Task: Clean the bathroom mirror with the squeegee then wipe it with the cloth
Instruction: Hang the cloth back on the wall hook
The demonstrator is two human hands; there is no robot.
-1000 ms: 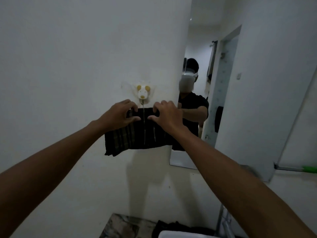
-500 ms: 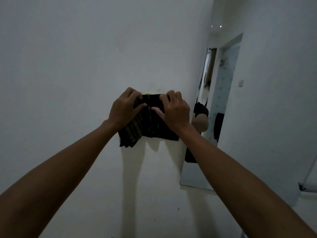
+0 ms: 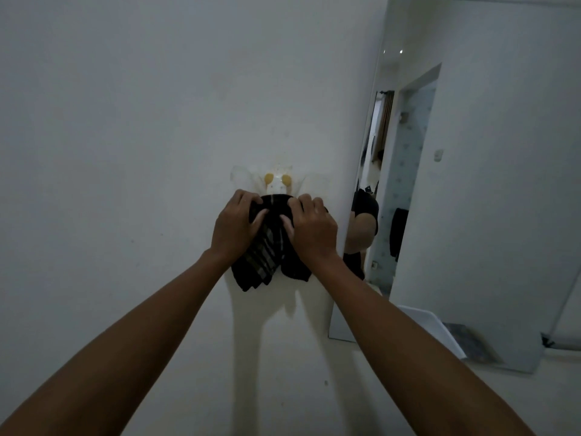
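1. Head view: left hand (image 3: pixel 234 229) and right hand (image 3: pixel 311 229) both grip the dark plaid cloth (image 3: pixel 267 256) against the wall, directly below a wall hook (image 3: pixel 277 181).
2. Mirror (image 3: pixel 471 184) at 3 o'clock of the cloth.

Dim room — a plain white wall (image 3: pixel 125 152) carries a small white hook (image 3: pixel 278 181) with two yellow dots.

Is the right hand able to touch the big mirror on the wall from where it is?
Probably yes. The right hand grips the dark checked cloth just beside the tall frameless wall mirror, and nothing stands between them; it would only need to let go or carry the cloth across.
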